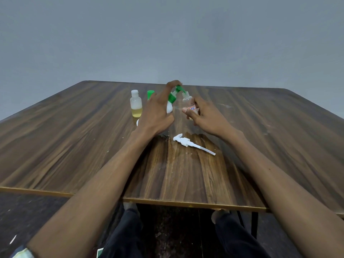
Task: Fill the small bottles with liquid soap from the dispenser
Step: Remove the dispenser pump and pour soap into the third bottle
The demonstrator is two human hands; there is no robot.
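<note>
Fingers point(172, 84) atop dispenser point(172, 98) pump | nozzle over small bottle point(188, 101)

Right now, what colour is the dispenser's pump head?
Green, on a white dispenser; pump head shows clearly in the head view.

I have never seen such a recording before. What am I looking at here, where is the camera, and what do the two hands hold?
There is no machine here: a person's two bare hands work at a wooden table. The one picture comes from a camera worn on the head, looking forward and down. The left hand grips a white soap dispenser and a finger presses its green pump. The right hand holds a small clear bottle with its open mouth at the pump's nozzle. On the table stand another small bottle, partly filled with yellowish liquid, and something with a green cap. A loose white pump head lies nearer.
</note>
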